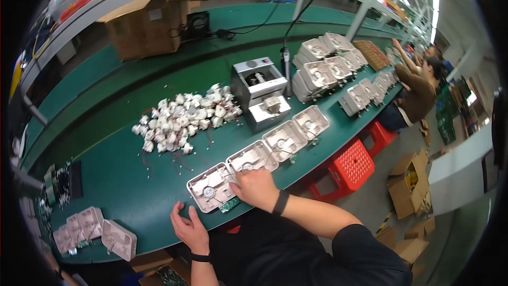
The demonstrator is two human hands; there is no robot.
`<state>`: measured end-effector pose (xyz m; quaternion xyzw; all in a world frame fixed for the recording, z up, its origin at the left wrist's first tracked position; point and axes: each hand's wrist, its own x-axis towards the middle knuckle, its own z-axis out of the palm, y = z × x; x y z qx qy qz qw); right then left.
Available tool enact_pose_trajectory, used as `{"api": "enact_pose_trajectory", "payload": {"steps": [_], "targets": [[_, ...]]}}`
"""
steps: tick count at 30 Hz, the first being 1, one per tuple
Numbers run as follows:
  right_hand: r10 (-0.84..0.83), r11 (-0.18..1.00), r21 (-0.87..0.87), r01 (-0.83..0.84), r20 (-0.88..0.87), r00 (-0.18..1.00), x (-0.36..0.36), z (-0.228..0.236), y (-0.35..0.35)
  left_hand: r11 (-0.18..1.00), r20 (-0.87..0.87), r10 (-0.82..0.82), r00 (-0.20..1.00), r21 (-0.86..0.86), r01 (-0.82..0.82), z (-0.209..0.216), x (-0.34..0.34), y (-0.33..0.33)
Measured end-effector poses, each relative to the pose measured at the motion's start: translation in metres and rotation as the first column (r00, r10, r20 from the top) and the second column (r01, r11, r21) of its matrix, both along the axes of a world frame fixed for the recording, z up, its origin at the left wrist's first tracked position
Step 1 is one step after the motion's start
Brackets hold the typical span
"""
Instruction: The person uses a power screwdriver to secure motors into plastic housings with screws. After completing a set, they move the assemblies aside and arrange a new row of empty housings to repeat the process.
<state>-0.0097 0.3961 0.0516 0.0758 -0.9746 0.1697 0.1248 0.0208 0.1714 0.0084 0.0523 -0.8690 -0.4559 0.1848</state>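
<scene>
A row of pale plastic housings lies along the bench edge, open side up. In the nearest housing [197, 187] sits a round silvery part [209, 192], and a small green circuit board [229, 205] lies at its front edge. My right hand [257, 188] is over the right end of that housing, touching the second housing [263, 152]. Its fingers are curled together, and whatever they hold is hidden. My left hand [191, 229] is at the bench edge, just short of the nearest housing, with fingers apart and nothing in it.
Behind the row are a heap of white wired parts [185, 119] and a grey metal machine [255, 92]. More housings stand stacked [317, 74] at the back right and at the lower left [84, 225]. Red stools [352, 167] line the bench; a co-worker [423, 92] sits farther along.
</scene>
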Motion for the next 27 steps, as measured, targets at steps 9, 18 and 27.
{"api": "enact_pose_trajectory", "payload": {"steps": [9,18,27], "targets": [[0.111,0.981,-0.149,-0.125,-0.098,0.989,0.023,0.025,-0.002,0.951,-0.087,0.047,0.995,0.309,-0.018,-0.021,0.003,-0.008],[-0.075,0.993,-0.106,0.051,-0.237,0.969,0.034,0.077,0.119,0.922,0.246,-0.267,0.932,0.347,0.172,0.024,0.008,0.020],[-0.202,0.978,0.007,0.207,-0.184,0.962,-0.001,0.031,0.212,0.714,0.164,-0.661,0.732,0.436,0.547,0.031,-0.022,0.160]]}}
